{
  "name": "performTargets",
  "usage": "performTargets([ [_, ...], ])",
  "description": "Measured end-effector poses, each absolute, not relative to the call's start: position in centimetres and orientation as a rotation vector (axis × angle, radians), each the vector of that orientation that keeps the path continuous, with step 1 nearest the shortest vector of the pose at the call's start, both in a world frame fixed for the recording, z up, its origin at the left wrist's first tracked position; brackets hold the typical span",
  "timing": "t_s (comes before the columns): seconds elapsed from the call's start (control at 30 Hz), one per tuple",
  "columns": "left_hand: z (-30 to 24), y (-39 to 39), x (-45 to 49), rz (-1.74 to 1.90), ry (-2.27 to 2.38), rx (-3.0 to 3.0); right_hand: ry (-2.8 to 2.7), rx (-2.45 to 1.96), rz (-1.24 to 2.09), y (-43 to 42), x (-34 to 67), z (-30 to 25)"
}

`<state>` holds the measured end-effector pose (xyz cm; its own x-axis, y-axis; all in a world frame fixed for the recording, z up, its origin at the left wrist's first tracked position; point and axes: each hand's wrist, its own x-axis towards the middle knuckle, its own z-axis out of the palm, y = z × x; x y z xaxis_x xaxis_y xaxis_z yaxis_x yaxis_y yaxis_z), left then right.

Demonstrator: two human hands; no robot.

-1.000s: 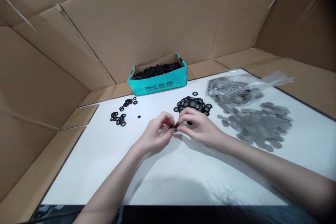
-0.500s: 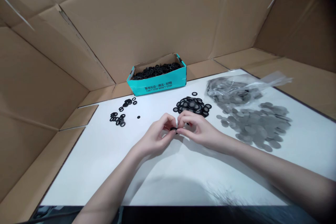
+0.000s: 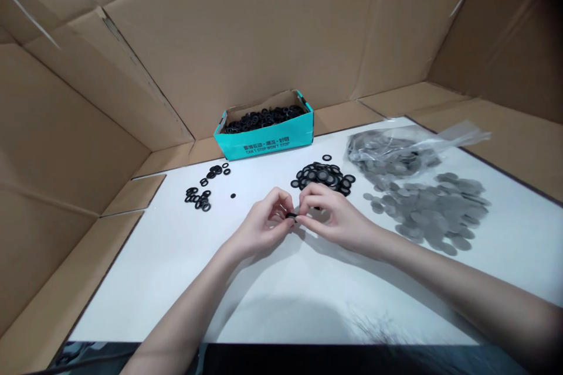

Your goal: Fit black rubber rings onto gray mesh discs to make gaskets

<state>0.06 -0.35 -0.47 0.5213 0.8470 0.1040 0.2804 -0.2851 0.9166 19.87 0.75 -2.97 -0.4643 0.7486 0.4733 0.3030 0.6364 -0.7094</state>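
Note:
My left hand (image 3: pixel 263 227) and my right hand (image 3: pixel 331 215) meet fingertip to fingertip over the middle of the white table (image 3: pixel 176 269). Both pinch one small black rubber ring (image 3: pixel 291 215) between them. Just beyond my right hand lies a pile of black rings with grey discs fitted in them (image 3: pixel 324 175). A spread of loose grey mesh discs (image 3: pixel 433 211) lies to the right of my right hand.
A teal box full of black rings (image 3: pixel 264 127) stands at the back. Loose black rings (image 3: pixel 203 190) are scattered at the left. A clear plastic bag of grey discs (image 3: pixel 396 151) lies at the back right. Cardboard walls enclose the table.
Both hands stay together on the ring; the fingers have shifted only slightly.

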Motion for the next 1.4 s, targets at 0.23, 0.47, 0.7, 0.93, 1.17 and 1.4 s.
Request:
performTargets([
  [0.23, -0.48, -0.22, 0.17, 0.834, 0.928, 1.777, -2.018, -0.822, 0.647, 0.88, 20.06, -2.71],
  [0.47, -0.52, -0.43, 0.44, 0.887, 0.928, 1.803, -2.033, -0.818, 0.682, 0.85, 20.04, -2.81],
  [0.7, -0.86, -0.56, 0.29, 0.892, 0.859, 1.939, -1.969, -0.739, 0.711, 0.53, 19.83, -2.52],
  [0.93, -0.93, -0.43, 0.11, 0.845, 0.875, 2.047, -2.021, -0.686, 0.530, 0.35, 19.92, -2.73],
  [1.17, -1.00, -0.35, 0.02, 0.887, 0.949, 2.027, -2.064, -0.775, 0.469, 0.66, 20.06, -2.92],
  [1.4, -1.01, -0.39, 0.33, 0.959, 0.948, 2.055, -2.059, -0.774, 0.530, 0.66, 20.08, -2.75],
])
